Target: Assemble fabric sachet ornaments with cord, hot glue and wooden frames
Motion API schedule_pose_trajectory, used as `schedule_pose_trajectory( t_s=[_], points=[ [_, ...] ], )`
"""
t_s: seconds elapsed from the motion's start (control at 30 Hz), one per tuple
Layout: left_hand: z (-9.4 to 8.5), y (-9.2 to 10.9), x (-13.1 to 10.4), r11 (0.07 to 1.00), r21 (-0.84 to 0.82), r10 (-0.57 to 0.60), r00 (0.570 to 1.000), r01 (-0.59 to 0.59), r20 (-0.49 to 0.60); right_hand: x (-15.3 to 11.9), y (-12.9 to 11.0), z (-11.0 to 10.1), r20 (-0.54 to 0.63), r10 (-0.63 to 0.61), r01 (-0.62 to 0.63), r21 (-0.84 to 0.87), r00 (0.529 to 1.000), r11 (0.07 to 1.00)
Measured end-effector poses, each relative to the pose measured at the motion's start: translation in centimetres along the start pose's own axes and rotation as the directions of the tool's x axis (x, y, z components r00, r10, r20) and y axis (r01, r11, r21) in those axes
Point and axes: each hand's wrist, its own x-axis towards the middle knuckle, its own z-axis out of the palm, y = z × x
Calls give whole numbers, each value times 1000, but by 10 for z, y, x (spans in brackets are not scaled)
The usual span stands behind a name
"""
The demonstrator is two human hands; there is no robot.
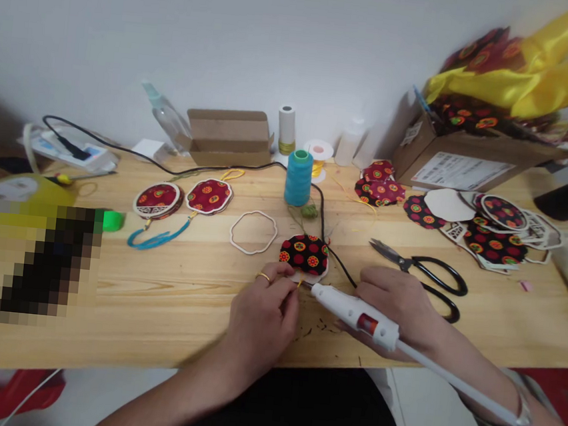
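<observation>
My left hand (267,308), with a ring on one finger, pinches the lower edge of a small black patterned fabric piece (305,254) on a pale backing. A bit of yellow cord shows at its fingertips. My right hand (398,308) is wrapped round a white glue gun (355,311), whose tip points left and meets the fabric piece's lower edge beside my left fingers. A glue stick runs back from the gun over the right wrist. Left of the fabric piece lies a thin scalloped frame (253,232).
Black-handled scissors (404,263) lie right of the fabric. Behind it stands a blue thread spool (298,179). Two red patterned pieces (209,196) with a blue tassel are at left. Fabric pieces (495,240) and a filled cardboard box (463,156) occupy the right. A black cable crosses the table.
</observation>
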Motion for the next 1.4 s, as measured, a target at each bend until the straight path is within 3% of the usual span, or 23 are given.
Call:
schedule_pose_trajectory(
  t_s=[0.6,0.8,1.0,1.2,1.4],
  points=[
    [0,1,0,1000,13,23,999,-23,-24,2,1,5,-77,41,-45,-49,996,998],
    [1,0,0,1000,13,15,1000,-15,-20,4,-2,4,-22,16,-16,10,1000,1000],
    [0,2,0,1000,15,9,1000,-8,-17,-1,3,1,-35,38,-40,-35,999,999],
    [1,0,0,1000,17,6,1000,-6,-14,-2,4,0,10,-25,25,-31,1000,999],
    [0,2,-1,1000,12,11,1000,-11,-21,0,4,1,-39,8,-11,-62,999,998]
  ],
)
